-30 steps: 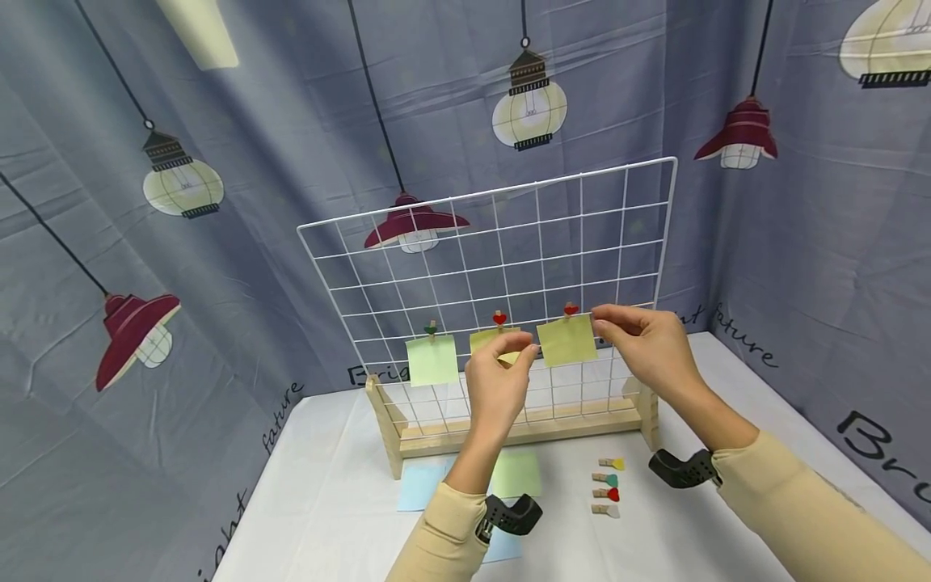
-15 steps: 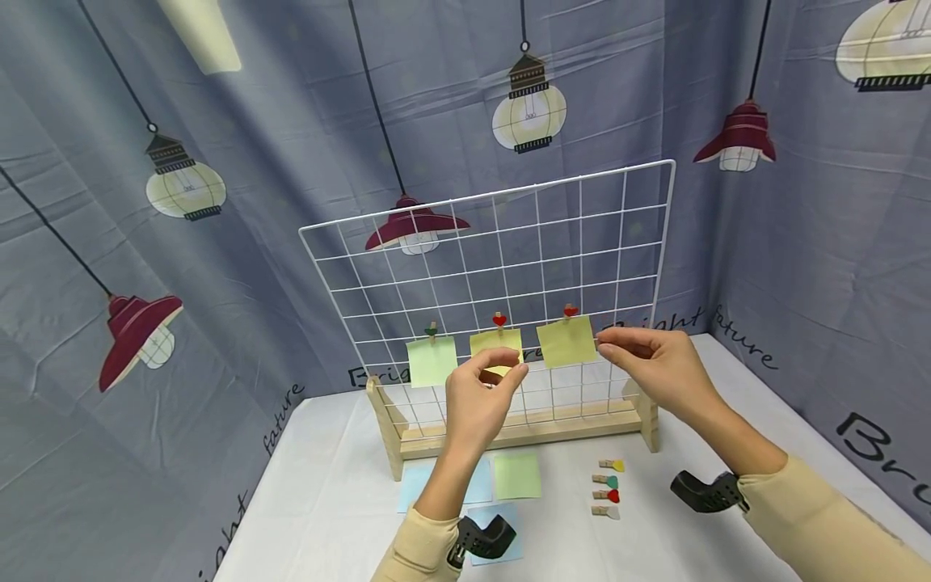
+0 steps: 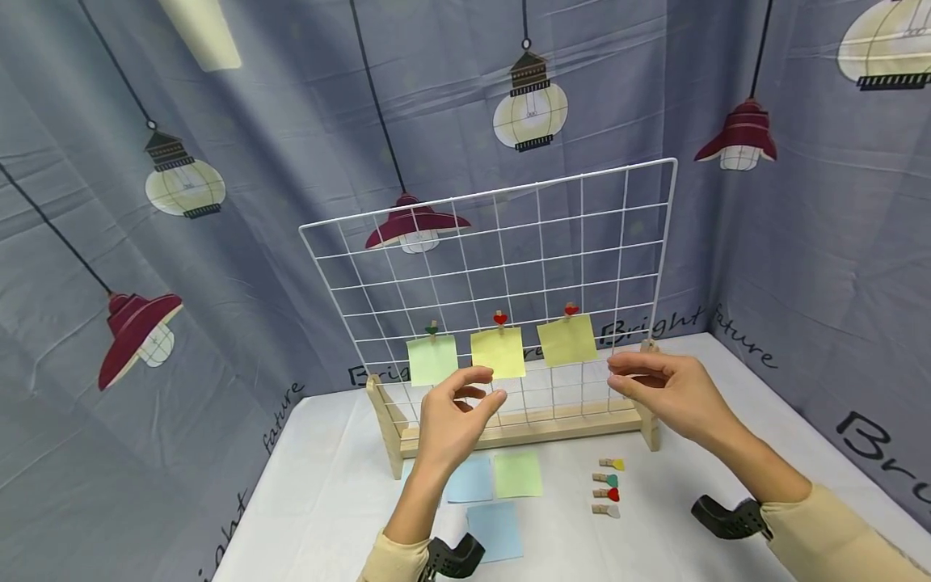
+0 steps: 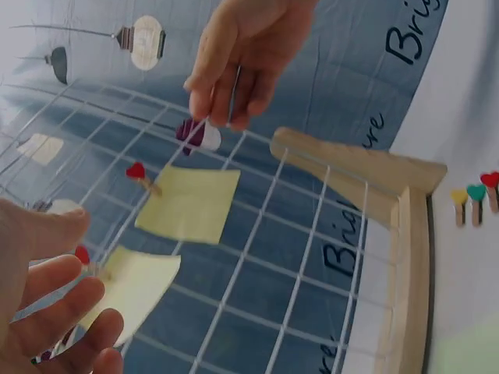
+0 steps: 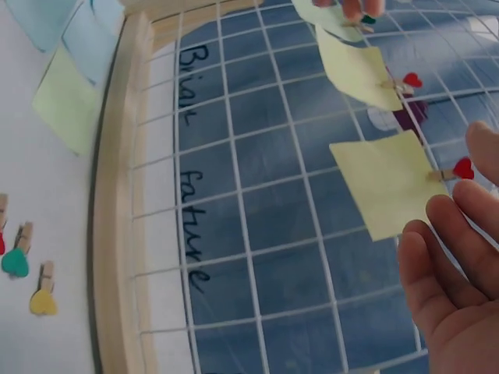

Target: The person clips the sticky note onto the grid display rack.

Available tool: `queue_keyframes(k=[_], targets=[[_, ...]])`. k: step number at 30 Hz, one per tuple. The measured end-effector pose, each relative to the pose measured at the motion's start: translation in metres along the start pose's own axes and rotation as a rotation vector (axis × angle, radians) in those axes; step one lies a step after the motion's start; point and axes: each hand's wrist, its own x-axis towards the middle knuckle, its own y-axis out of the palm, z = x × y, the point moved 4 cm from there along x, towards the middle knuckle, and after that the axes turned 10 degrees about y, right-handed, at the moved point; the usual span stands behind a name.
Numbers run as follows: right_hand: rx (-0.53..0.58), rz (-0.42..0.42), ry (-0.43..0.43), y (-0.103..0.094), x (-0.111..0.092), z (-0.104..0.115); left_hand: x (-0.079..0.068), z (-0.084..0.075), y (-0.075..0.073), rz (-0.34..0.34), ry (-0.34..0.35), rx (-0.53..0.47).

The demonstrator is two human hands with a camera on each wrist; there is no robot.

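Observation:
Three sticky notes hang in a row on a white wire grid (image 3: pixel 538 185) set in a wooden stand (image 3: pixel 567 415). A pale green note (image 3: pixel 432 363) hangs under a green-heart clothespin (image 3: pixel 432 329); the middle yellow note (image 3: pixel 498 356) and right yellow note (image 3: pixel 567 343) each hang from red-heart clothespins. My left hand (image 3: pixel 452 422) is in front of the grid, below the green and middle notes, fingers loosely bent, holding nothing. To the lower right of the right note is my right hand (image 3: pixel 676 396), its fingers relaxed; the right wrist view shows nothing held there.
On the white table lie blue notes (image 3: pixel 496 531) and a green note (image 3: pixel 518 474). Right of them is a column of several small heart clothespins, among them a yellow one (image 3: pixel 615 464) and a red one (image 3: pixel 611 494). A patterned curtain (image 3: pixel 291 162) surrounds the table.
Both hands have drawn back from the notes: the left down and to the left, uncovering the middle note, the right down and to the right, leaving the right note's edge. The notes stay hanging.

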Motion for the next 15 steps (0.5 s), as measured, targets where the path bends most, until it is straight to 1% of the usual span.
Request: queue_keyframes(k=[4,8,12,15], targets=[[0.007,0.011,0.016,-0.003,-0.005,-0.009,-0.009,0.009,-0.013,-0.002,-0.012,0.031],[0.005,0.013,0.017,-0.005,-0.010,-0.019,-0.019,0.018,-0.024,-0.017,-0.041,0.028],[-0.003,0.025,0.039,-0.002,-0.017,-0.031,-0.029,0.027,-0.033,-0.024,-0.080,0.023],[-0.012,0.040,0.044,0.002,-0.021,-0.038,-0.036,0.035,-0.040,-0.021,-0.098,0.041]])
